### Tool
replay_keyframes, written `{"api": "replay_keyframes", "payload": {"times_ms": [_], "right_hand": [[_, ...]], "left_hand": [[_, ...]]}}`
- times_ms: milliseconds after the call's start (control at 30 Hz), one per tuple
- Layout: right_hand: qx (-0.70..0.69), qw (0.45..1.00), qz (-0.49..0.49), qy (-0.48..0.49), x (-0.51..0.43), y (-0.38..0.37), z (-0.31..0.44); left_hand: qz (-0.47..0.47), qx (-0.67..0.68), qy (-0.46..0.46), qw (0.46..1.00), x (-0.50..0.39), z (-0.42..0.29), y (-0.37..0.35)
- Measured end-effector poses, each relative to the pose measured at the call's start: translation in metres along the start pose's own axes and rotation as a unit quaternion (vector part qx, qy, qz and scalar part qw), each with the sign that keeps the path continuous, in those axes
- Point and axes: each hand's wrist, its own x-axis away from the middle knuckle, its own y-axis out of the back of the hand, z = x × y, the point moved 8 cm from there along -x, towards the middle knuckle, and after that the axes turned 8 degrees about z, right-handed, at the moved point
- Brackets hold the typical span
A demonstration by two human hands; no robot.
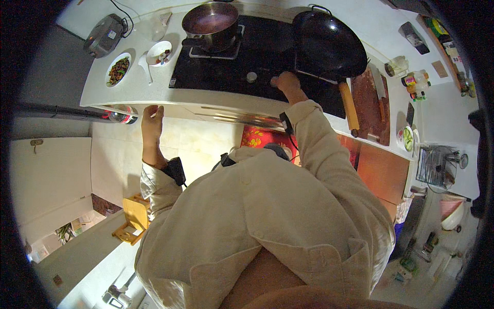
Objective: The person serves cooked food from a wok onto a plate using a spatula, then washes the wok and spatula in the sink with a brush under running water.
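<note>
My right hand [290, 84] reaches over the front of the black gas cooktop [262, 42], fingers closed around its right control knob [274, 81]. The left control knob [251, 77] stands free beside it. Behind my right hand, a black wok [328, 42] sits tilted on the right burner. A steel pot [210, 23] with a dark handle rests on the left burner. My left hand [152, 121] hangs just in front of the counter's front edge, holding nothing, its fingers loosely curled and apart from the thumb.
Left on the counter [96, 92] are a plate of cooked food [119, 70], a white bowl [159, 54], a white spoon [146, 67] and a grey appliance [106, 36]. Rightward lie a wooden rolling pin [349, 106], a cutting board [366, 100], a cleaver [378, 85] and a bowl of green slices [407, 139].
</note>
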Motion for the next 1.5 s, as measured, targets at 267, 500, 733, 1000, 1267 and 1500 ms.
{"api": "replay_keyframes", "payload": {"times_ms": [267, 500, 733, 1000, 1267, 1500], "right_hand": [[-0.014, 0.996, -0.049, -0.073, -0.016, -0.002, -0.007], [-0.01, 0.998, -0.053, -0.019, -0.006, 0.001, 0.0], [0.137, 0.984, -0.04, 0.105, -0.048, -0.031, -0.006], [0.162, 0.977, -0.017, 0.135, -0.038, -0.026, -0.001], [0.164, 0.983, 0.008, 0.077, -0.043, -0.024, -0.001], [0.297, 0.944, -0.005, 0.145, -0.038, -0.024, 0.018]], "left_hand": [[0.028, 0.006, -0.005, 1.0, -0.017, 0.02, -0.002], [0.059, -0.004, 0.011, 0.998, -0.022, 0.003, -0.009], [0.086, 0.025, 0.047, 0.995, -0.022, 0.006, -0.018], [0.08, 0.044, 0.024, 0.996, -0.016, 0.002, -0.012], [0.056, 0.064, 0.025, 0.996, 0.002, 0.018, 0.007], [0.031, 0.07, 0.026, 0.997, 0.023, 0.023, 0.02]]}}
